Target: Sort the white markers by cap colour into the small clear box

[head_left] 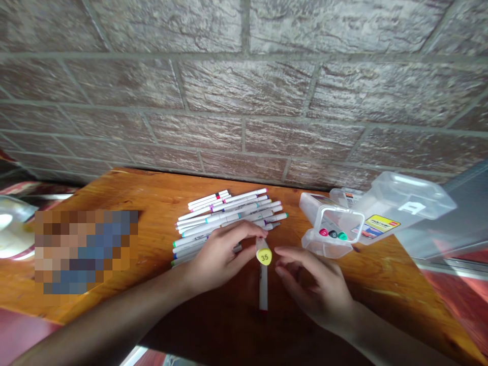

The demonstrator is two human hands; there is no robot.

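Observation:
My left hand (224, 249) pinches a marker (264, 254) whose yellow end, printed 35, points toward me. Just right of it, my right hand (320, 284) is empty, its fingers curved and a little apart, not touching the marker. Below the held marker lies a white marker with a red end (263, 290) on the wooden table. Behind my left hand, a pile of white markers (232, 208) with coloured ends lies side by side; my hand hides part of it. To the right, a small clear case (341, 223) lies on its side with several markers inside.
A larger clear plastic box (404, 213) with a yellow label stands at the right of the wooden table (160, 193). A brick wall (244, 101) rises behind the table. At left are a blurred-out patch (84, 254) and a clear container (15, 229) with something white.

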